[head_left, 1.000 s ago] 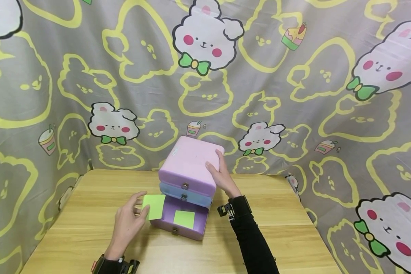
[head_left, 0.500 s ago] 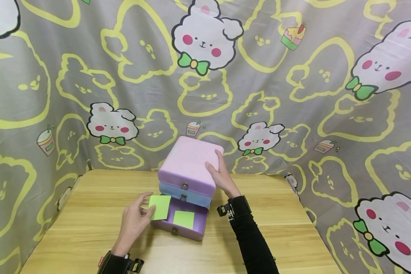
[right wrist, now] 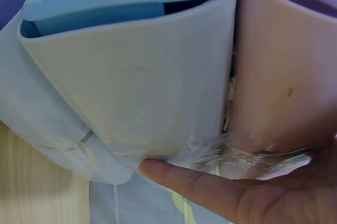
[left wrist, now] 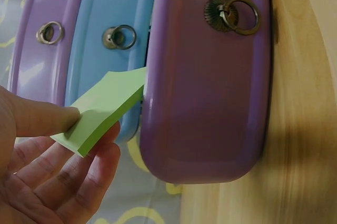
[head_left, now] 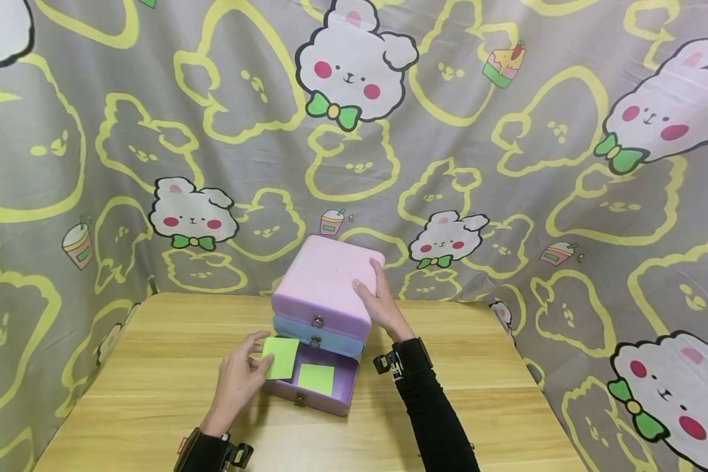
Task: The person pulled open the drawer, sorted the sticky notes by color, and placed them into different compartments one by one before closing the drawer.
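My left hand pinches a green sticky note pad between thumb and fingers, over the left side of the pulled-out bottom drawer. In the left wrist view the pad tilts, its far edge at the rim of the purple drawer front. A second green pad lies inside that drawer. My right hand rests on the right side of the small drawer cabinet, thumb on its pink top. One straight finger touches the cabinet's side in the right wrist view.
Above the bottom drawer are a blue drawer and a purple one, each with a ring pull. The cabinet stands on a wooden table. A grey patterned curtain hangs behind and at both sides.
My left hand has moved right with the green sticky note pad, carrying it farther over the open drawer. The right hand keeps its place on the cabinet.
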### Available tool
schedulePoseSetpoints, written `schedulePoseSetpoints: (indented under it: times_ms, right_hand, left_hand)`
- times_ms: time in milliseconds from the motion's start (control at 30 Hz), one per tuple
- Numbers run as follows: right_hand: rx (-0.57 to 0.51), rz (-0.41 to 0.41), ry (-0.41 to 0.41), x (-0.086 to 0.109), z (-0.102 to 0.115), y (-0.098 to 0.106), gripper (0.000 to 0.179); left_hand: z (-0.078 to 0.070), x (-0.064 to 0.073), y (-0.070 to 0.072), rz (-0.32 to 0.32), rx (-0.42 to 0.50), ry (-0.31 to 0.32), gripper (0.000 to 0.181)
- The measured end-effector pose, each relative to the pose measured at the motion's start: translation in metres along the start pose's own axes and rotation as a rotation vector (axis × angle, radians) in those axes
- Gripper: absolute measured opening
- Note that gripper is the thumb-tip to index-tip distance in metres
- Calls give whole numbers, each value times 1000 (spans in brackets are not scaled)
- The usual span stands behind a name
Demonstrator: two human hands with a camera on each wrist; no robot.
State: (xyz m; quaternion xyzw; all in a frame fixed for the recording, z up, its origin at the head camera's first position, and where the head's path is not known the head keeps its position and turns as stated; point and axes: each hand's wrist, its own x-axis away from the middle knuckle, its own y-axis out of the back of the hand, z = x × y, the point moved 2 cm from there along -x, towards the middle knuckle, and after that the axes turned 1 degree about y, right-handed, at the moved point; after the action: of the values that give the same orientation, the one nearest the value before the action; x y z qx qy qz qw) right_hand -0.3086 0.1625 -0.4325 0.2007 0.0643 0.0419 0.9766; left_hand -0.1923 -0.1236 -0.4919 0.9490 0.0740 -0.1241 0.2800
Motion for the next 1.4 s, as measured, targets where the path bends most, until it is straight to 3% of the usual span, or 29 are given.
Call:
schedulePoseSetpoints:
  times_ms: [667, 1400]
  right_hand:
    - [-3, -2, -6, 0, -2, 1, 75]
    - [-13, -5, -2, 0, -1, 0, 75]
  left_hand:
    - [7, -6, -14, 66, 21, 70, 50]
    - [6, -11, -34, 115, 14, 81, 50]
